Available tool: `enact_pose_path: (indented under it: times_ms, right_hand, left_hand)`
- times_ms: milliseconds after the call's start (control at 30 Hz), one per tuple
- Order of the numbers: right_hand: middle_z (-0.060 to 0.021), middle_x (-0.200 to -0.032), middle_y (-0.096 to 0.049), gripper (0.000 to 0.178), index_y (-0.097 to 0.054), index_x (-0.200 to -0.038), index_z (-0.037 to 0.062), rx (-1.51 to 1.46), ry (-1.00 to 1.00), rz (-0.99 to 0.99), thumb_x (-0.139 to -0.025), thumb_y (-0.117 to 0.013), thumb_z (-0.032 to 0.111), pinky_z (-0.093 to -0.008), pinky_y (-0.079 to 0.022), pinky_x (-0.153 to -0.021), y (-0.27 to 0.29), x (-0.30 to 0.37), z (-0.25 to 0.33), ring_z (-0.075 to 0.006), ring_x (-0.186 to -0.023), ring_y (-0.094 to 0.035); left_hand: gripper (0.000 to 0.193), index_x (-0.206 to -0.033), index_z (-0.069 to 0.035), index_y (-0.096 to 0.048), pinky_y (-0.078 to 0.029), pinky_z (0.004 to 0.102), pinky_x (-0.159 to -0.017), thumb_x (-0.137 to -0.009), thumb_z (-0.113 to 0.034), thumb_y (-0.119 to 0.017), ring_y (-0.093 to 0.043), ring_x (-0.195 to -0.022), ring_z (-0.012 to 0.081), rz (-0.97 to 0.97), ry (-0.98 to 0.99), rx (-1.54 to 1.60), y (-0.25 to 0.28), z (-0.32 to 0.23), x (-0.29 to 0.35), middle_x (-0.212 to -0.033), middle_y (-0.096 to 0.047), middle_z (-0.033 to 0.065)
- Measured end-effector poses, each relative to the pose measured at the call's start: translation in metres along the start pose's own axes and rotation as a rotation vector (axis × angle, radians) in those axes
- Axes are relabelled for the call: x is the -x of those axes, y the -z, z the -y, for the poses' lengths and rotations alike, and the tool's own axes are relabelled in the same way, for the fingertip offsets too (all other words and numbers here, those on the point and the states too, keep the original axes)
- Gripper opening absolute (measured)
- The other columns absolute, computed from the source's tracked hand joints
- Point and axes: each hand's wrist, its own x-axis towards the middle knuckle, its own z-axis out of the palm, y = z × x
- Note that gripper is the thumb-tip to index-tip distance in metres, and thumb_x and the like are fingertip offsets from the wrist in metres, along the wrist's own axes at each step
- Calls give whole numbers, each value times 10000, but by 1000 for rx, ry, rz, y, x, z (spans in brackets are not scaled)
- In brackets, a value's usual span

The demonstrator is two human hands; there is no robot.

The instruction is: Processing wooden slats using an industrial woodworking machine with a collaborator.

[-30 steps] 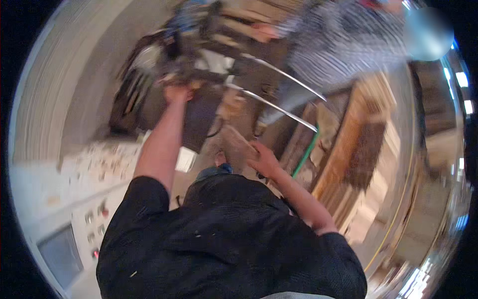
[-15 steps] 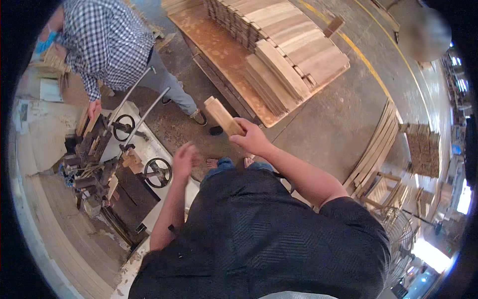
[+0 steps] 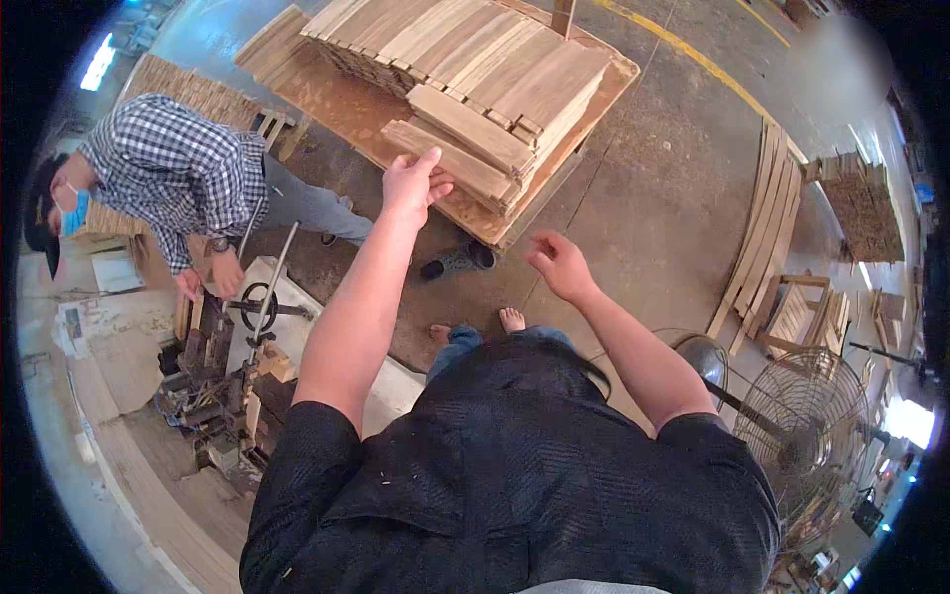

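My left hand [image 3: 416,186] reaches over the near edge of the pallet table, thumb and fingers apart. It is beside the near end of the short wooden boards [image 3: 460,163] stacked there; whether the fingertips touch them I cannot tell. My right hand [image 3: 559,265] hangs in the air right of the table corner, fingers loosely bent and apart, holding nothing. Behind the short boards lies a wide stack of wooden slats [image 3: 475,49] in tight rows. All of them rest on a brown wooden table top [image 3: 346,109].
On the left, a co-worker in a checked shirt [image 3: 183,148] has both hands at a woodworking machine [image 3: 223,356] with a handwheel [image 3: 259,305]. Dark clogs [image 3: 460,260] lie by the table. Long boards [image 3: 762,233], a wooden frame [image 3: 792,312] and a caged fan [image 3: 807,406] stand right.
The wooden piece has left my right hand, which is now empty and further right. My left hand has moved from near the machine out to the boards. The view has shifted.
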Motion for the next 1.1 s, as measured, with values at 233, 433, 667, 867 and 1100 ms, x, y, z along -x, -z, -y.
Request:
enact_pose_path:
  times_ms: [233,433,667,867,1100]
  right_hand:
    - [-207,-1072,-696,389,-689,-1126,72,1143,280,669,-902,-592,375,-462,-525,-890,29,72,-223,-372,-1012,-663]
    - [-179,-1056,-709,280,-727,-1106,162,1155,-289,982,-930,-544,280,-463,-531,-895,53,133,-312,-352,-1076,-657]
    - [-97,-882,-707,333,-668,-1094,124,1366,224,771,-770,-721,172,-404,-566,-664,87,64,-290,-242,-872,-695]
    - [-168,-877,-673,317,-619,-1048,8,492,-595,417,-845,-669,245,-396,-546,-736,29,-19,-189,-244,-848,-682]
    - [-221,-1291,-604,573,-627,-1231,35,1157,-124,816,-790,-740,383,-446,-478,-1000,-29,-80,-157,-374,-1192,-587]
  left_hand:
    - [273,-956,-26,-515,-526,299,-442,-928,-235,-689,-612,-513,175,-111,-40,-353,-23,8,1,-721,-625,88]
    - [331,-1118,-93,-499,-547,290,-529,-931,-293,-685,-661,-666,173,172,-7,-145,6,37,11,-918,-629,79]
    - [344,-1001,-36,-641,-513,495,-749,-812,-321,-673,-657,-874,388,303,25,-1141,141,228,97,-899,-677,186]
    - [474,-1245,-76,-626,-507,467,-919,-851,-338,-666,-640,-1076,384,277,422,-1421,309,289,238,-1153,-663,229]
    - [283,-1094,-52,-661,-538,411,-800,-875,-231,-677,-674,-931,337,-813,-22,-911,326,238,295,-1064,-685,167]
